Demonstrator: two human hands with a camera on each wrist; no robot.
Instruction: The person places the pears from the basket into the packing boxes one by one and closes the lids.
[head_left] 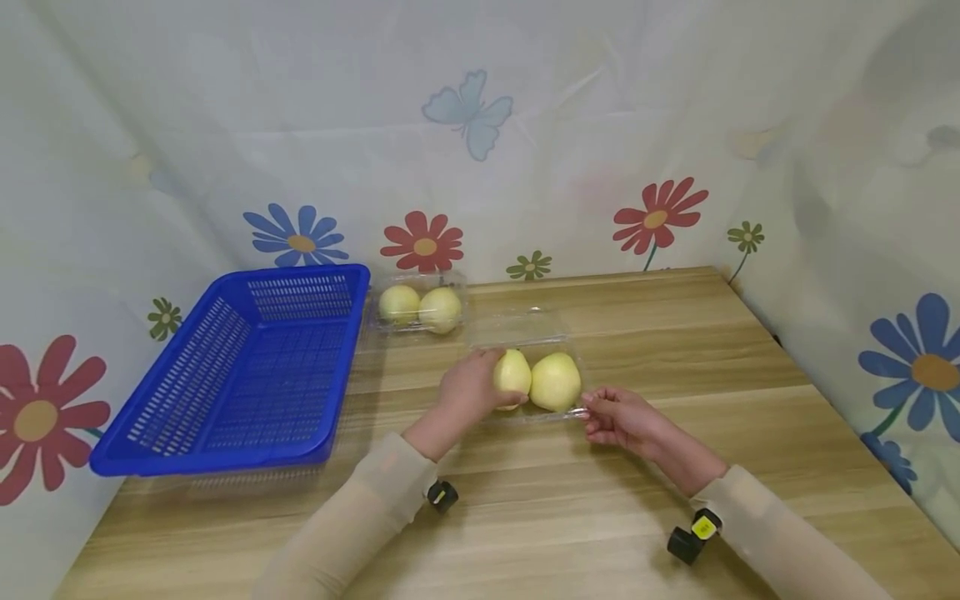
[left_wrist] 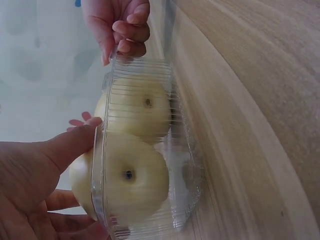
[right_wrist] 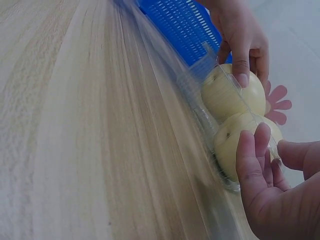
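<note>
Two pale yellow pears sit side by side in a clear plastic clamshell box, whose lid stands open toward the back. My left hand curls round the left pear, thumb at the front rim and the other fingers over the far side. At the box's front right corner my right hand pinches the rim between thumb and fingers. In the left wrist view the base of each pear shows through the ribbed front wall, and the right hand holds the rim at the top.
A second clear box with two pears stands behind and to the left, close to the patterned curtain. Left of it is a large blue plastic basket with slotted walls. Everything stands on a wood-grain table.
</note>
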